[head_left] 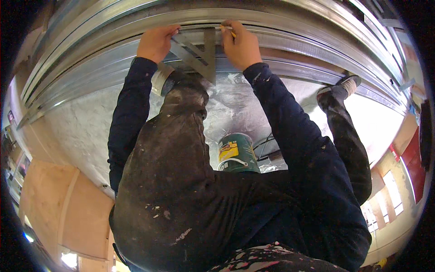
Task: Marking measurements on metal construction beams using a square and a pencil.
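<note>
A triangular metal square (209, 56) with slots cut through it lies against long silvery metal profiles (290, 34). At the square's left corner, my left hand (155, 44) is closed, its fingertips pressing the corner to the profile. My right hand (241, 46) is closed in a pinch around a thin yellow pencil (233, 34), just right of the square's upright edge. The pencil's tip is near the profile's edge and mostly hidden by the fingers.
Below the profiles, a green bucket (239, 152) with a yellow label stands on the pale, stained floor (235, 104) between my legs. Cables lie beside it. My shoes (349, 86) are close to the profiles. Wooden panels (47, 199) stand at the left.
</note>
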Demonstrator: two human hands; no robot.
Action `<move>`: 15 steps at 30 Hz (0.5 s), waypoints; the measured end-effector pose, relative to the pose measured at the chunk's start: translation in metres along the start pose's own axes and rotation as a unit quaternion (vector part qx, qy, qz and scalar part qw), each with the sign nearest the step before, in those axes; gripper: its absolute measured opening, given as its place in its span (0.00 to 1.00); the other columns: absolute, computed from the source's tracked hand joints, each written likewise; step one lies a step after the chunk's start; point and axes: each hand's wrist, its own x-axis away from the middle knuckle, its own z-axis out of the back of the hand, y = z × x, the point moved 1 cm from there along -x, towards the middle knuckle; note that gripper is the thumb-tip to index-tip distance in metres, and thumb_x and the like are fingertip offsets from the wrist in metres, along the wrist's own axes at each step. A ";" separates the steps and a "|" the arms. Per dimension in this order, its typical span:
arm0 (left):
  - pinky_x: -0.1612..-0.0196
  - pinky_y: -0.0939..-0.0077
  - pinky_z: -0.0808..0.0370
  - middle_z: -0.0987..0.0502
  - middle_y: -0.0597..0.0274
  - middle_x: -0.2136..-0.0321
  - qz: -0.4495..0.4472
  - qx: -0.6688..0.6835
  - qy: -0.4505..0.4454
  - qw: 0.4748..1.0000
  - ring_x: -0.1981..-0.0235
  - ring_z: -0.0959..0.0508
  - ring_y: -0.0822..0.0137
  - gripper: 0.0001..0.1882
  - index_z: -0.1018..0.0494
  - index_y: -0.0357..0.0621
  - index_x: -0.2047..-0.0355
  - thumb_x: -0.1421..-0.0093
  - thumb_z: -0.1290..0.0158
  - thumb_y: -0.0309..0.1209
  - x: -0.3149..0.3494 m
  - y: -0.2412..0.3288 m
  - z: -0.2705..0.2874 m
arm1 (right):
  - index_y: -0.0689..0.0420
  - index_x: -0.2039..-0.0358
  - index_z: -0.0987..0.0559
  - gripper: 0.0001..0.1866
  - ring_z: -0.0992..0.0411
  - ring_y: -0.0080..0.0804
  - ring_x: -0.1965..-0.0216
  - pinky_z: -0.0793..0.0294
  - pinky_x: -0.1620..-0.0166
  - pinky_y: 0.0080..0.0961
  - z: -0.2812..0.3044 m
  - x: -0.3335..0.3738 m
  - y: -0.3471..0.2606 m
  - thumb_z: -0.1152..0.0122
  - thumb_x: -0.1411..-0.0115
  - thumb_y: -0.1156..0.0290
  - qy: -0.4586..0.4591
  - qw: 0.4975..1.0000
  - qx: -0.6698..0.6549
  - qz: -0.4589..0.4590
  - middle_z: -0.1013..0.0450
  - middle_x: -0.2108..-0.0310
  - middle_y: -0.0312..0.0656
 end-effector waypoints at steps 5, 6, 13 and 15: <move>0.60 0.61 0.25 0.20 0.53 0.67 -0.004 -0.028 0.004 1.000 0.65 0.21 0.49 0.12 0.21 0.49 0.59 0.42 0.50 0.27 -0.002 0.001 -0.002 | 0.55 0.60 0.26 0.09 0.26 0.57 0.68 0.26 0.67 0.44 -0.016 0.002 0.008 0.47 0.39 0.66 0.016 0.999 0.027 0.007 0.24 0.71 0.53; 0.60 0.61 0.25 0.20 0.53 0.67 0.002 -0.035 0.000 0.999 0.65 0.21 0.49 0.13 0.21 0.49 0.59 0.43 0.50 0.27 -0.003 0.002 -0.003 | 0.55 0.60 0.26 0.09 0.26 0.57 0.68 0.26 0.67 0.44 -0.019 0.013 0.011 0.47 0.39 0.66 0.018 0.999 0.028 0.006 0.24 0.71 0.53; 0.60 0.62 0.24 0.19 0.56 0.67 -0.037 -0.028 0.037 0.998 0.65 0.21 0.51 0.14 0.20 0.50 0.61 0.46 0.51 0.24 0.005 -0.014 -0.013 | 0.55 0.62 0.26 0.08 0.26 0.56 0.68 0.27 0.67 0.44 -0.018 0.079 0.011 0.47 0.39 0.67 -0.037 0.999 -0.004 -0.030 0.24 0.72 0.52; 0.60 0.62 0.24 0.19 0.58 0.67 -0.006 -0.022 0.025 0.999 0.65 0.21 0.52 0.15 0.20 0.50 0.62 0.46 0.52 0.23 0.006 -0.006 -0.008 | 0.55 0.61 0.26 0.08 0.26 0.55 0.69 0.27 0.67 0.43 -0.012 0.060 0.004 0.47 0.39 0.67 -0.008 0.999 0.004 -0.034 0.24 0.73 0.52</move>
